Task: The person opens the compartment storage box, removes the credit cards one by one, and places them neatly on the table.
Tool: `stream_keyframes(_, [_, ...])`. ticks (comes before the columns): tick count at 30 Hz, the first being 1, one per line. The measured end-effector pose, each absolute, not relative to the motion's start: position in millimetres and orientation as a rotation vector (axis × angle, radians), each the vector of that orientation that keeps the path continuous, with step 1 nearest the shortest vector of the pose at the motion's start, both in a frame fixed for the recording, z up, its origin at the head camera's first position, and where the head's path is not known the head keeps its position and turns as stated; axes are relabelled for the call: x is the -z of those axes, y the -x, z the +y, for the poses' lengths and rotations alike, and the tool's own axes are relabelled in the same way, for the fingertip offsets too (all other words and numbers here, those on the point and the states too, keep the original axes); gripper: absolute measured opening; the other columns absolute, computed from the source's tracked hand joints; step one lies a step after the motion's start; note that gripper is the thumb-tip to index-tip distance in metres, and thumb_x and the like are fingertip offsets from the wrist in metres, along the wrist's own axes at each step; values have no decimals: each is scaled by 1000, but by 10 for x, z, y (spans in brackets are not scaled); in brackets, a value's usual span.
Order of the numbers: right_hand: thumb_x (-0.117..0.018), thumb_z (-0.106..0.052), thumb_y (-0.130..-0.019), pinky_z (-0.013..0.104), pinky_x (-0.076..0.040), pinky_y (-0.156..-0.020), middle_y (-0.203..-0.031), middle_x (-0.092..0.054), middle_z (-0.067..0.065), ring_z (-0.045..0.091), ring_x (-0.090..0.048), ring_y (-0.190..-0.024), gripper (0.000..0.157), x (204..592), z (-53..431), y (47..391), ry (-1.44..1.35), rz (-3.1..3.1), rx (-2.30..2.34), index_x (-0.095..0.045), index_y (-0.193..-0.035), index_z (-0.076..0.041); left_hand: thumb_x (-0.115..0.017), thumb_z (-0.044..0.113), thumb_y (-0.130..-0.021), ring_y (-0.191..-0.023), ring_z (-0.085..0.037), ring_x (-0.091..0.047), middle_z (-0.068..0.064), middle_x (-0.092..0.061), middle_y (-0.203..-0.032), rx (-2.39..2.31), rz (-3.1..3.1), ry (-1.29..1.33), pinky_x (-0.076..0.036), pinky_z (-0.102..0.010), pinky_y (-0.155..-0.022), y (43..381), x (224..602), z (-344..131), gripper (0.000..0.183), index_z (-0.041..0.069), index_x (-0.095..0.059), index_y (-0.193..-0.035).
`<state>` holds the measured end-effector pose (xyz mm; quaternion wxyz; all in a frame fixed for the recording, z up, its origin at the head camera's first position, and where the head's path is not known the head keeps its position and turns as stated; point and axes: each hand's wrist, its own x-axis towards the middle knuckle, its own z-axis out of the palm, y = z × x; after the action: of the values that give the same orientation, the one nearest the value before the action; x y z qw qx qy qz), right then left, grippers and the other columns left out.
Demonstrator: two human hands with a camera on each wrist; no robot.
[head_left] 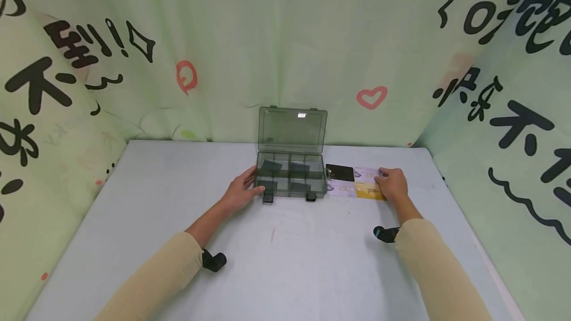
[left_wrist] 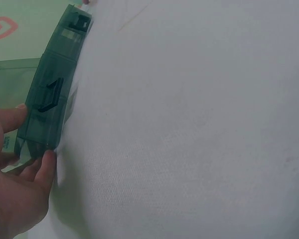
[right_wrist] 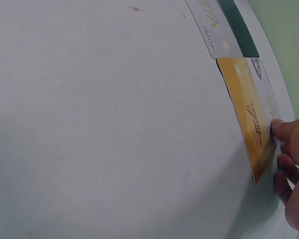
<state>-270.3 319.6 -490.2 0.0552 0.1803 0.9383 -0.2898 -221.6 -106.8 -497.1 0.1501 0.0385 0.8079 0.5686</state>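
Observation:
A see-through grey-green compartment box [head_left: 290,175] lies on the table, its lid [head_left: 292,130] raised against the back. My left hand [head_left: 243,191] grips the box's left end, thumb near the front edge and fingers around the side; the left wrist view shows the latch [left_wrist: 52,95] beside that hand [left_wrist: 20,189]. Dark flat pieces [head_left: 299,167] show inside several compartments. Right of the box lie a black card [head_left: 340,172], a pale purple card [head_left: 341,188], a yellow card [head_left: 369,191] and another purple card [head_left: 366,175]. My right hand [head_left: 393,183] pinches that last card's right end.
The white table [head_left: 285,261] stretches toward me in front of the box and cards. A pale green curtain [head_left: 294,53] with black lettering hangs behind the table and along both sides. Black straps with camera mounts sit on both wrists.

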Motion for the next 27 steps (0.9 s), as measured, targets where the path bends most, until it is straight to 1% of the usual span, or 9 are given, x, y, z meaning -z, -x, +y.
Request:
stream_keyframes(7, [-46, -22, -101, 55, -34, -113, -138, -40, 31, 41, -41, -121, 54, 4894, 3212, 2638, -515, 2913, 820, -32, -147, 3, -63, 18, -95, -147, -28, -28, -13, -23, -161, -1627, 2319, -142, -35, -46, -116, 2223, 4966, -1028, 75, 14, -19, -156])
stream_keyframes(10, [-45, -23, -101, 55, -35, -112, -135, -42, 30, 41, -42, -120, 55, 4887, 3209, 2630, -501, 2943, 817, -31, -148, 4, -63, 19, -95, -147, -28, -28, -12, -23, -161, -1627, 2320, -144, -35, -45, -116, 2238, 4967, -1026, 75, 15, -19, -156])
stream_keyframes(13, [-43, -23, -102, 56, -35, -111, -136, -44, 30, 43, -43, -123, 53, 4874, 3186, 2625, -451, 2971, 833, -33, -147, 4, -64, 20, -94, -147, -27, -29, -12, -24, -161, -1635, 2313, -134, -36, -46, -116, 2265, 4980, -1040, 76, 17, -20, -156])
stream_keyframes(17, [-40, -25, -103, 57, -32, -113, -142, -44, 29, 45, -40, -132, 50, 4878, 3103, 2598, -342, 3000, 876, -38, -145, 3, -67, 21, -92, -146, -28, -30, -13, -28, -159, -1649, 2292, -128, -38, -47, -114, 2283, 5034, -1101, 77, 17, -22, -155])
stream_keyframes(22, [-38, -32, -104, 57, -25, -118, -152, -36, 25, 43, -29, -142, 52, 4878, 2927, 2515, -263, 2919, 969, -38, -147, -3, -66, 22, -93, -145, -30, -33, -14, -31, -157, -1653, 2247, -132, -40, -48, -112, 2238, 5079, -1227, 74, 14, -25, -154])
stream_keyframes(25, [-38, -36, -103, 57, -21, -119, -155, -32, 22, 42, -24, -145, 54, 4823, 2803, 2492, -213, 2885, 997, -36, -149, -7, -64, 25, -94, -144, -29, -34, -12, -33, -157, -1642, 2272, -128, -41, -48, -111, 2217, 5034, -1304, 71, 14, -26, -154])
stream_keyframes(27, [-39, -36, -103, 58, -20, -120, -156, -31, 21, 42, -23, -146, 54, 4769, 2731, 2483, -165, 2894, 987, -36, -149, -9, -62, 28, -95, -144, -30, -35, -11, -33, -157, -1586, 2364, -173, -42, -49, -110, 2216, 4981, -1350, 70, 13, -26, -153])
